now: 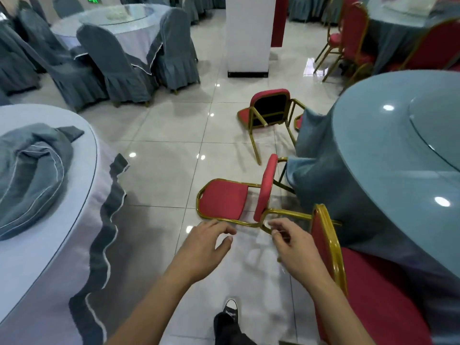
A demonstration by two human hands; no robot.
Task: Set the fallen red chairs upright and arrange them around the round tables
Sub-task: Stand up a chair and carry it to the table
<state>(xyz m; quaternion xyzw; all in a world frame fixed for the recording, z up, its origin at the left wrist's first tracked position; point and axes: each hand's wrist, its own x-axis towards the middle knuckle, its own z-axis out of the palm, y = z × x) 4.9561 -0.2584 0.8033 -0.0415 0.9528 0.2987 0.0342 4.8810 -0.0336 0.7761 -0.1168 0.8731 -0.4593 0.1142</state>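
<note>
- A red padded chair with a gold metal frame point(225, 201) lay tipped over on the glossy white tiled floor point(161, 135), its backrest flat on the tiles and its seat cushion standing on edge, with the legs pointing right toward the table skirt.
- The left hand point(206, 242) reached out above the floor close to the fallen chair's gold frame edge, fingers relaxed and slightly bent, gripping nothing.
- The right hand point(290, 241) hovered near the frame's corner with fingers loosely curled; whether it touched the gold tube could not be told, and it held nothing clearly.
- A second red and gold chair point(270, 110) lay overturned farther off, its black underside facing the camera and its legs stretched toward the viewer, just beside the drape of the blue tablecloth.
- A third red chair point(326, 242) stood upright at the lower right, pushed against the round table covered in blue cloth with a glass top point(373, 135).
- On the left, a round table in pale cloth point(37, 245) carried a heap of grey fabric point(32, 170).
- Grey-covered chairs point(112, 68) ringed a far table, beside a white pillar point(249, 33).
- A black sneaker point(230, 312) showed at the bottom edge.
</note>
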